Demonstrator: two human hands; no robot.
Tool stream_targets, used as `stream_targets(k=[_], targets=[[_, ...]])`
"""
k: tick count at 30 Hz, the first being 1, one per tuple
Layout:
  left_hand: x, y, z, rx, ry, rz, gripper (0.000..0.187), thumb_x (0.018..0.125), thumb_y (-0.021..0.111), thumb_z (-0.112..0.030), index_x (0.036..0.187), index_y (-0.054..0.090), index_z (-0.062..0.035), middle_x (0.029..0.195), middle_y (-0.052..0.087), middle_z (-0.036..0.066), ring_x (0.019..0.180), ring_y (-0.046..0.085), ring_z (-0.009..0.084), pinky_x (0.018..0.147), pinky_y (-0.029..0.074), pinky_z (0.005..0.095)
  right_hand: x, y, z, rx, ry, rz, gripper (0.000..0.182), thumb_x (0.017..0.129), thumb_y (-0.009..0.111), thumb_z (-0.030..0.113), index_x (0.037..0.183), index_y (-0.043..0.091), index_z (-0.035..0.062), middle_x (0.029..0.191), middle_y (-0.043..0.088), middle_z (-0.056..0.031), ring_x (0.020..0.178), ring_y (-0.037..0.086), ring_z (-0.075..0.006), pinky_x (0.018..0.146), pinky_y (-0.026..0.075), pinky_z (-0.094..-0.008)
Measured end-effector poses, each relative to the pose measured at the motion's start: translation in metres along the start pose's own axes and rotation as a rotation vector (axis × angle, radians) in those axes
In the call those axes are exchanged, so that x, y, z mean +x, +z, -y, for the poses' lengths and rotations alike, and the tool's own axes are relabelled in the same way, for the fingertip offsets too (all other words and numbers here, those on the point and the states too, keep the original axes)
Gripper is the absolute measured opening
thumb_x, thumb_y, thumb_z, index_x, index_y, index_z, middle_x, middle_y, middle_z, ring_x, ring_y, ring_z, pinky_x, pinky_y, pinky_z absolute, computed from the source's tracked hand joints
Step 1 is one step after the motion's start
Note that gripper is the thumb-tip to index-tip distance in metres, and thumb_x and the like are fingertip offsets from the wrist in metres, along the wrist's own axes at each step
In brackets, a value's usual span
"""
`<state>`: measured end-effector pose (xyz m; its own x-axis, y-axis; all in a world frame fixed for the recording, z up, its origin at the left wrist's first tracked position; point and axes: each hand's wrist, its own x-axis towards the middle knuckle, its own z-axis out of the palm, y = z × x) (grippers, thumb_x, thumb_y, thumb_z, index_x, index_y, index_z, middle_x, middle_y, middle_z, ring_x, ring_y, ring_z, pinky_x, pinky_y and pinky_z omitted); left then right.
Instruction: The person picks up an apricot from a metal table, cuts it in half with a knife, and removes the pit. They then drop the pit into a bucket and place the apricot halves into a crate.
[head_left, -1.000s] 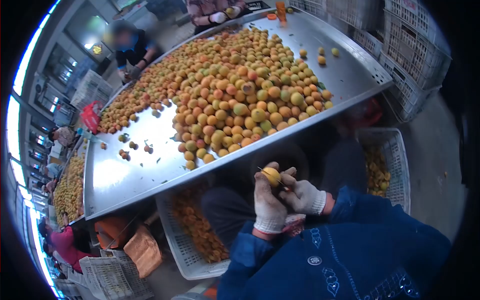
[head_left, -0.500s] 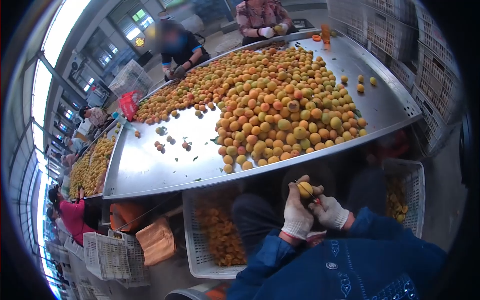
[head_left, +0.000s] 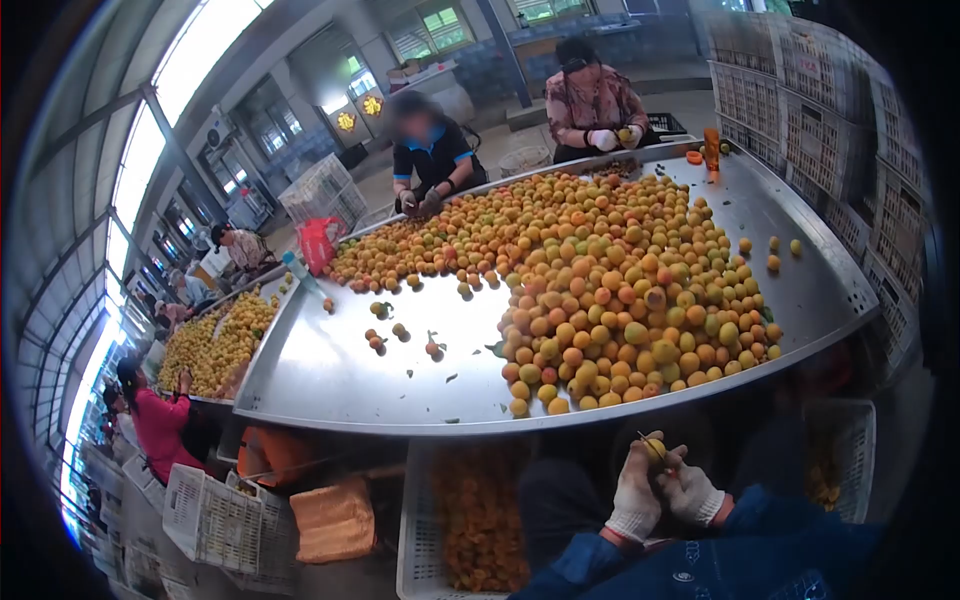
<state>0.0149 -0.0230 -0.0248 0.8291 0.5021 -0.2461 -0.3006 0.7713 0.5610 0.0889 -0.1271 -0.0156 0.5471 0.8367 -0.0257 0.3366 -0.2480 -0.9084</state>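
My left hand (head_left: 635, 492), in a white knitted glove, is closed on a yellow-orange fruit (head_left: 655, 450) just below the table's front edge. A thin pointed piece sticks up beside the fruit. My right hand (head_left: 692, 490), gloved too, is closed against the fruit's right side; what its fingers hold is too small to make out. Beyond my hands, a big heap of yellow, orange and greenish fruit (head_left: 620, 300) covers much of the metal table (head_left: 340, 385).
White crates with fruit pieces stand below the table, one at left (head_left: 415, 540) and one at right (head_left: 858, 460). Two co-workers (head_left: 440, 160) (head_left: 595, 105) sit across the table. Stacked crates (head_left: 820, 110) rise at the right. An orange sack (head_left: 335, 520) lies at lower left.
The camera view has tilted up and turned left, so the table and my hands appear lower and further right. Both hands stay together at the fruit.
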Motion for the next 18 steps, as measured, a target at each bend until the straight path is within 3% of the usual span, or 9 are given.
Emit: stream_targets(k=[2,3,5,7,11,13,14,18], targets=[[-0.001,-0.005,0.004,-0.146,-0.107,-0.083,0.052,0.099,0.047,-0.042,0.132,0.043,-0.0017,0.107,0.064,0.015,0.104,0.061,0.0253,0.095,0.047,0.0343,0.001,0.004,-0.015,-0.073,0.019,0.044,0.028,0.092,0.054,0.029,0.103,0.06,0.0036,0.087,0.067,-0.0233,0.086,0.065,-0.0426,0.073,0.052,-0.0466],[0.0,-0.011,0.004,0.004,-0.005,-0.033,0.051,0.1,0.047,-0.041,0.132,0.044,-0.0017,0.109,0.064,0.015,0.104,0.061,0.0248,0.095,0.047,0.0341,0.002,0.005,-0.021,-0.138,0.024,0.077,0.028,0.092,0.053,0.028,0.103,0.06,0.0037,0.087,0.066,-0.0234,0.086,0.065,-0.0425,0.073,0.052,-0.0465],[-0.002,-0.015,-0.003,0.334,0.172,0.007,0.046,0.1,0.048,-0.035,0.132,0.044,-0.0022,0.112,0.062,0.015,0.103,0.061,0.0223,0.092,0.048,0.033,0.002,0.007,-0.009,0.021,0.008,0.053,0.019,0.093,0.053,0.019,0.1,0.058,0.0025,0.083,0.066,-0.0216,0.082,0.065,-0.0406,0.069,0.051,-0.0415],[0.003,-0.024,-0.005,0.354,0.18,-0.007,0.044,0.099,0.052,-0.028,0.133,0.044,-0.002,0.108,0.064,0.015,0.102,0.061,0.021,0.091,0.048,0.0324,0.004,0.013,-0.015,0.019,0.057,0.049,0.018,0.093,0.053,0.017,0.099,0.057,0.0015,0.081,0.065,-0.0211,0.079,0.065,-0.0384,0.067,0.05,-0.0393],[-0.004,-0.016,-0.007,0.15,0.049,-0.052,0.04,0.098,0.055,-0.027,0.127,0.046,-0.0009,0.094,0.066,0.014,0.104,0.062,0.025,0.093,0.048,0.0345,0.004,0.01,-0.006,-0.03,0.161,0.126,0.019,0.093,0.053,0.018,0.1,0.057,0.0011,0.084,0.066,-0.02,0.081,0.066,-0.0368,0.068,0.05,-0.0388],[0.0,-0.019,-0.001,-0.042,-0.019,-0.113,0.039,0.098,0.054,-0.03,0.123,0.048,-0.001,0.09,0.066,0.015,0.103,0.063,0.0291,0.091,0.05,0.0385,0.008,0.019,-0.019,-0.041,0.026,0.113,0.019,0.093,0.051,0.018,0.1,0.058,0.0018,0.085,0.066,-0.0183,0.081,0.065,-0.0362,0.069,0.05,-0.0385],[0.003,-0.024,0.003,-0.035,-0.035,-0.134,0.038,0.099,0.052,-0.031,0.122,0.048,-0.0017,0.088,0.066,0.016,0.102,0.063,0.0321,0.09,0.051,0.0417,0.006,0.021,-0.012,-0.058,0.078,0.083,0.021,0.094,0.05,0.019,0.1,0.06,0.0024,0.087,0.066,-0.0188,0.083,0.065,-0.0368,0.072,0.051,-0.0386],[0.0,-0.023,0.0,0.017,-0.022,-0.093,0.035,0.098,0.054,-0.026,0.125,0.044,-0.0058,0.093,0.066,0.017,0.102,0.063,0.0313,0.089,0.051,0.0412,0.006,0.015,-0.008,-0.002,0.098,0.149,0.026,0.094,0.05,0.022,0.107,0.058,0.0005,0.093,0.066,-0.0226,0.09,0.064,-0.0399,0.077,0.051,-0.0403]])
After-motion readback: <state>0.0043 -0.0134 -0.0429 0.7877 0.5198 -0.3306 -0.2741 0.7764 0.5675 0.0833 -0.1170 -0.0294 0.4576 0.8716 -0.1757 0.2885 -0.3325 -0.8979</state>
